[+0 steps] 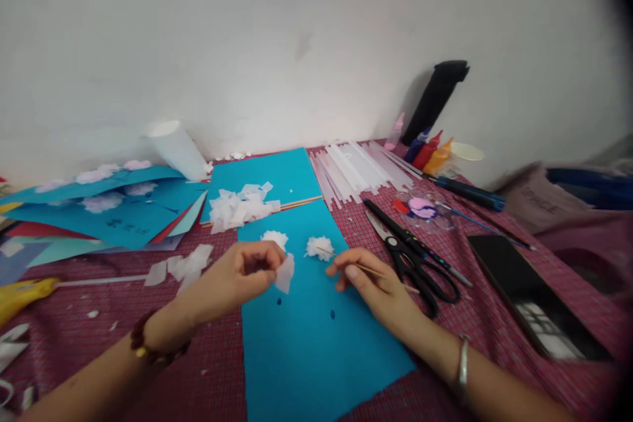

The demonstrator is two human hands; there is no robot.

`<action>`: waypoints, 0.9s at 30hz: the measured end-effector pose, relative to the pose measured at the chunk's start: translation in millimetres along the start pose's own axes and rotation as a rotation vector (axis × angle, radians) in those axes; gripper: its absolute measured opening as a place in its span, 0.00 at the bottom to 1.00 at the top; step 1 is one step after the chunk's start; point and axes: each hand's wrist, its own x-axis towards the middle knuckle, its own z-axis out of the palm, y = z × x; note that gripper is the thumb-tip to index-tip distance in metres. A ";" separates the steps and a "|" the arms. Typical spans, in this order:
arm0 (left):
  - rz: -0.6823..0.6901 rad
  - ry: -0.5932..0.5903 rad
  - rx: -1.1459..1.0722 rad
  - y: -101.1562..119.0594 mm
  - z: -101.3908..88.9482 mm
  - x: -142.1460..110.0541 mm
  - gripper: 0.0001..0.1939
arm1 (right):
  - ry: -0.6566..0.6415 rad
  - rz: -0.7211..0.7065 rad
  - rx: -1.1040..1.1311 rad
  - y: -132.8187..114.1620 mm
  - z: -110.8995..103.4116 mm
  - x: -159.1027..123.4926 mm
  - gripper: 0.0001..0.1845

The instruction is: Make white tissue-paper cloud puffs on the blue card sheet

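My left hand [244, 273] pinches a small white tissue square [285, 274] above a blue paper sheet [316, 343]. My right hand [373, 283] holds a thin wooden stick [363, 268], whose tip reaches a fluffy white tissue ball [319, 248] on the sheet. A second tissue ball [274, 238] sits just beyond my left fingers. Two dark dots mark the blue sheet below the hands.
Black scissors [413, 257] and a dark phone [534, 297] lie to the right. White strips [359, 171], paint bottles [428, 150] and a black cylinder [435, 102] stand at the back. A tissue pile [240, 208], blue sheets [109, 211] and a yellow glue gun [22, 293] are on the left.
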 end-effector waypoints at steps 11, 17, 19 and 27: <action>-0.214 -0.049 -0.445 -16.5 64.4 8.1 0.09 | -0.050 0.102 0.081 -0.5 17.3 -2.4 0.07; -0.252 0.025 -0.144 -6.4 54.8 24.1 0.08 | -0.034 0.066 0.019 -3.4 0.5 3.8 0.04; -0.203 0.080 -0.046 -4.8 43.7 33.1 0.08 | 0.004 0.050 0.010 -4.0 -13.4 8.0 0.09; 0.000 0.184 0.185 -12.6 29.4 43.2 0.09 | 0.039 0.114 -0.170 9.1 -30.5 17.5 0.16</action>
